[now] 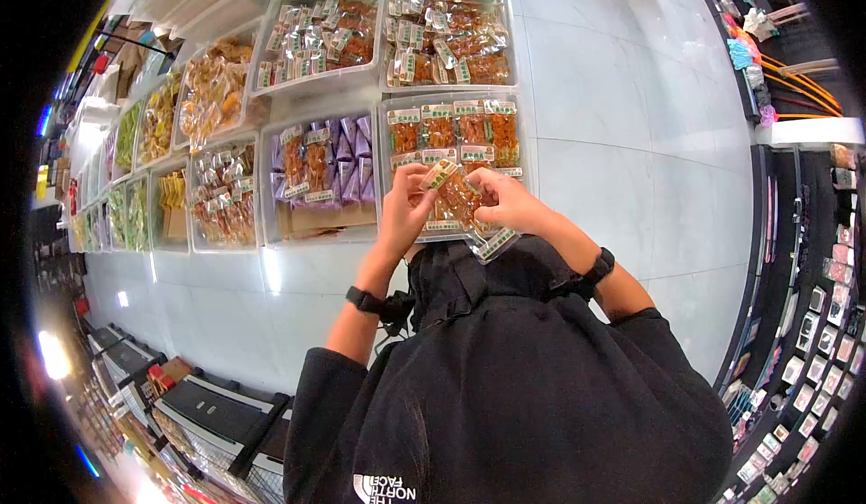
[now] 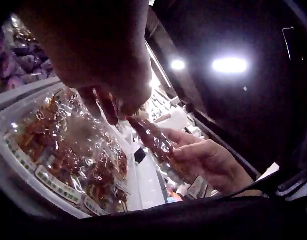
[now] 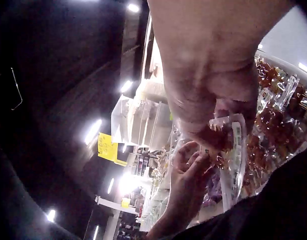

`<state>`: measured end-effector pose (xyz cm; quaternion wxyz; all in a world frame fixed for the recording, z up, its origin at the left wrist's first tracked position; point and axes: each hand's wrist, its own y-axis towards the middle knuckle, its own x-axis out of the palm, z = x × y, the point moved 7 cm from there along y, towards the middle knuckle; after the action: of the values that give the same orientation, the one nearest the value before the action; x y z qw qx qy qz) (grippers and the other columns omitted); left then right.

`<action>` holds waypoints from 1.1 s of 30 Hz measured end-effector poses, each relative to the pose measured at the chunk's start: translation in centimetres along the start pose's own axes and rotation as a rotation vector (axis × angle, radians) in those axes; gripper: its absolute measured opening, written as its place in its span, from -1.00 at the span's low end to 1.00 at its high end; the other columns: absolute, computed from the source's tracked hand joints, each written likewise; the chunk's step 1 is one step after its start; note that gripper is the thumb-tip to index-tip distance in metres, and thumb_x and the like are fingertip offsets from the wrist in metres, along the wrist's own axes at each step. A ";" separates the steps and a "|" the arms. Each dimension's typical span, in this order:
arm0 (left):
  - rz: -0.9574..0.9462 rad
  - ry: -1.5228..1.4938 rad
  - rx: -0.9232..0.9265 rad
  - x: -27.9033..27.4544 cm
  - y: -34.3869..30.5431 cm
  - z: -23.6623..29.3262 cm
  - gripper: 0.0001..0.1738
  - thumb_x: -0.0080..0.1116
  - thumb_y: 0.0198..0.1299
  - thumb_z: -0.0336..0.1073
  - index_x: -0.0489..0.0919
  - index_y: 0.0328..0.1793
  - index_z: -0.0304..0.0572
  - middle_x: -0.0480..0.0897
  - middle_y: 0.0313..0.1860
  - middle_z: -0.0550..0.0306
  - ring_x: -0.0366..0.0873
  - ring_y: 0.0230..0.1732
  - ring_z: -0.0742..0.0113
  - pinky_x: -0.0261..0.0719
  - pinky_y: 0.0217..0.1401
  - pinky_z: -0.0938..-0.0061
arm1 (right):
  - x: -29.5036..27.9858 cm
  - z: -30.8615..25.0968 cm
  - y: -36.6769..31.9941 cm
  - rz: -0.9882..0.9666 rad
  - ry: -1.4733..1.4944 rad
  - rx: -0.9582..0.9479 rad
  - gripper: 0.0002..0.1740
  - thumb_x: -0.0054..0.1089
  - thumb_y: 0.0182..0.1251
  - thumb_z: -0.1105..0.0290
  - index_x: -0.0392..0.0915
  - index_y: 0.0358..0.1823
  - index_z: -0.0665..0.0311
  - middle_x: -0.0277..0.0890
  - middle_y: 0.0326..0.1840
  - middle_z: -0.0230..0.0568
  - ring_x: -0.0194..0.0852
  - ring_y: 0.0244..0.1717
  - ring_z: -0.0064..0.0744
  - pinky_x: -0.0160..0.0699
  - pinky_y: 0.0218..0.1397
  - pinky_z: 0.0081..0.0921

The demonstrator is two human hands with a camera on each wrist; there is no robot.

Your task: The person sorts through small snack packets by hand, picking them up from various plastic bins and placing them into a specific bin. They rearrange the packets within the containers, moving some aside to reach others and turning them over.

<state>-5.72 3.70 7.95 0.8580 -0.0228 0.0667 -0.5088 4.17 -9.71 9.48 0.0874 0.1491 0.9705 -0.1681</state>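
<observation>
Both hands hold one clear snack packet point(image 1: 460, 199) with reddish-brown food inside and a printed label at each end. The left hand point(image 1: 406, 208) pinches its upper left end near the label. On the other side, the right hand point(image 1: 516, 206) grips the packet's right edge with thumb and fingers. The packet is tilted, its lower label hanging near the person's front. Beneath the hands is a clear plastic bin point(image 1: 525, 139) with similar packets point(image 1: 437, 127) lined up in rows. In the left wrist view, the right hand's fingers point(image 2: 201, 155) curl around the packet.
A bin rim point(image 1: 262, 188) borders purple packets point(image 1: 347, 157) to the left. Behind stand bins of more brown packets point(image 1: 446, 40). Further left are bins of yellow and green packs. Pale tiled floor point(image 1: 622, 179) lies to the right, before a dark display rack point(image 1: 785, 261).
</observation>
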 end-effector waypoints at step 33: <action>-0.284 -0.490 -0.589 9.0 1.9 -5.7 -0.55 -0.12 0.44 -0.01 0.30 0.25 -0.15 0.50 0.12 0.14 0.51 0.04 0.35 0.55 0.01 0.37 | -7.3 7.1 2.9 0.512 0.764 0.073 -0.85 0.11 0.29 0.48 0.46 -0.12 0.21 0.45 -0.29 -0.43 0.40 -0.29 -0.63 0.40 -0.36 -0.63</action>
<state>-0.60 -3.17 1.29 0.7266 -0.3969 -0.0008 -0.5608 12.84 -11.49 3.66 -0.2432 0.4383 0.8585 -0.1081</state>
